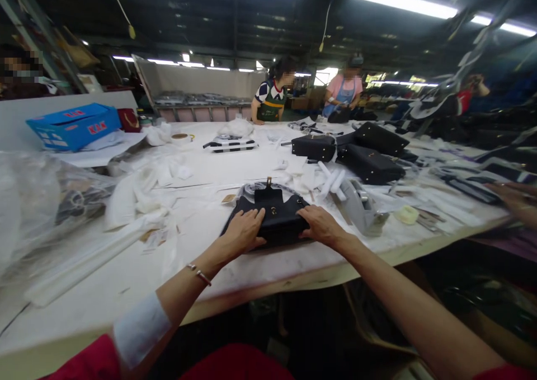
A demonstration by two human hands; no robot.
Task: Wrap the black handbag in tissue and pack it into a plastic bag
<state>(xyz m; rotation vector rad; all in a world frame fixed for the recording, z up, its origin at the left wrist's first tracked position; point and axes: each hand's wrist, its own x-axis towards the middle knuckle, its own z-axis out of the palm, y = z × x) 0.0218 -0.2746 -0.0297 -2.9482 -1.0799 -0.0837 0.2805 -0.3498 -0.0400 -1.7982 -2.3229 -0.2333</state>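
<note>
The person is leaning both hands on a black handbag [277,216], which is lying flat on the white tabletop [255,268] near its front edge, at 12 o'clock from the person.

1. The left hand [245,230] is pressing on the bag's 8 o'clock side. Its grip is apart: the fingers are lying extended on the leather, closed around nothing. A bracelet [199,274] is sitting on that wrist.
2. The right hand [321,226] is resting on the bag's 4 o'clock side. Its grip is likewise apart, fingertips at the flap's edge.
3. Placing one hand on each flank appears to be pinning the bag flat and centred, leaving the flap studs and the brass tab [269,182] at 12 o'clock uncovered.

A grey tape dispenser [359,203] is standing at 3 o'clock of the bag, within reach, with a tape roll [406,215] beyond it. More black handbags [369,166] are lying grouped at 1 o'clock. A blue carton [74,125] is sitting at 10 o'clock. Another person's hand [514,196] is entering at 3 o'clock.
</note>
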